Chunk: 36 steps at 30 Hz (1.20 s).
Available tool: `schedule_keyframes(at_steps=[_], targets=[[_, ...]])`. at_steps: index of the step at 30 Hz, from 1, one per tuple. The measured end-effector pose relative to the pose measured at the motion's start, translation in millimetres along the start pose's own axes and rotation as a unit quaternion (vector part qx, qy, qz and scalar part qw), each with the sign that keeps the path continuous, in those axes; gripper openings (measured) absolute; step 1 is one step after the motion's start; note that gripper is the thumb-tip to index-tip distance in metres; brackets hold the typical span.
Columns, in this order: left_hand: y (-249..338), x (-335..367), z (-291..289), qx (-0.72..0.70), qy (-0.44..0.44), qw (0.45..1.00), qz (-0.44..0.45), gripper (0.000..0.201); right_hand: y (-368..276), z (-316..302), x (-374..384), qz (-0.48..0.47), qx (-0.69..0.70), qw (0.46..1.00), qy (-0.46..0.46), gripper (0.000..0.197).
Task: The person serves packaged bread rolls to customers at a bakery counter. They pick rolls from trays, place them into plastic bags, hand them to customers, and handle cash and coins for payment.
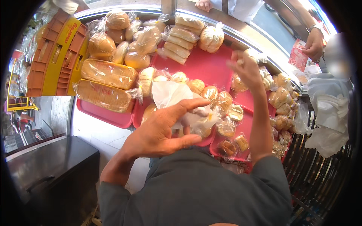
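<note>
Has the left hand (160,132) near the close side of the red trays (215,67), with thumb and index finger spread widely in a curve, and a thin whitish plastic bag (170,94) just in front of the palm, partly between those fingers. Cannot tell how firm to call this hold, because of the other fingers being mostly hidden. Can see through the bag something pale with a little yellow, too unclear for naming. Has the right hand (243,67) raised above the far part of the trays, fingers seemingly bent; cannot tell, because of blur, about anything held there.

Seems to be around the middle of the work with the bag: bag already at the left hand, perhaps with something inside, but without any knot to be seen. Can therefore count the closing as probably still left. Can see also a red banknote (297,55) in another person's hand (314,43), apart from both working hands, so not yet received.

Can notice around the bag many wrapped breads (209,93), and at right a pile of whitish plastic bags (327,109), well apart from the left hand.
</note>
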State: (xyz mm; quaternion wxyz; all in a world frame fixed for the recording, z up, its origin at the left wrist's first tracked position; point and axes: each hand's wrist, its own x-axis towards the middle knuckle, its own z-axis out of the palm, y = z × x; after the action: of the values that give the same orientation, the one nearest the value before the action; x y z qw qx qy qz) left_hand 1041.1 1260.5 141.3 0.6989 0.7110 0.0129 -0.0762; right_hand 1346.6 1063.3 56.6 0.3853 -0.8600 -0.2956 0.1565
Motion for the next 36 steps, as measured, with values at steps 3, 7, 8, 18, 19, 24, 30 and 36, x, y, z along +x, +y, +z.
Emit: schedule_keyframes(at_steps=[3,7,8,18,19,24,30,36], targets=[[1,8,7,0.017,0.012,0.999,0.025,0.086,41,28,115,-0.040,-0.140,0.984,0.105,0.073],[5,19,3,0.045,0.036,0.997,0.057,0.091,74,57,209,-0.066,-0.208,0.974,0.054,0.064],[4,16,2,0.058,0.047,0.996,0.051,0.090,79,71,216,-0.101,-0.240,0.963,0.065,0.057],[-14,22,-9,0.056,0.097,0.991,0.080,0.079,115,3,117,-0.124,-0.105,0.980,0.118,0.047],[-11,25,-13,0.046,0.077,0.993,0.071,0.079,126,-25,75,-0.146,-0.118,0.970,0.155,0.048],[-3,28,-19,0.018,0.026,0.998,0.053,0.075,72,-73,-113,0.038,0.411,0.905,0.099,0.053],[-16,26,12,0.098,-0.073,0.984,0.131,0.076,42,29,-157,-0.007,0.094,0.986,0.134,0.050],[-21,21,31,0.084,-0.074,0.983,0.147,0.079,-37,136,-186,-0.021,0.246,0.963,0.104,0.042]])
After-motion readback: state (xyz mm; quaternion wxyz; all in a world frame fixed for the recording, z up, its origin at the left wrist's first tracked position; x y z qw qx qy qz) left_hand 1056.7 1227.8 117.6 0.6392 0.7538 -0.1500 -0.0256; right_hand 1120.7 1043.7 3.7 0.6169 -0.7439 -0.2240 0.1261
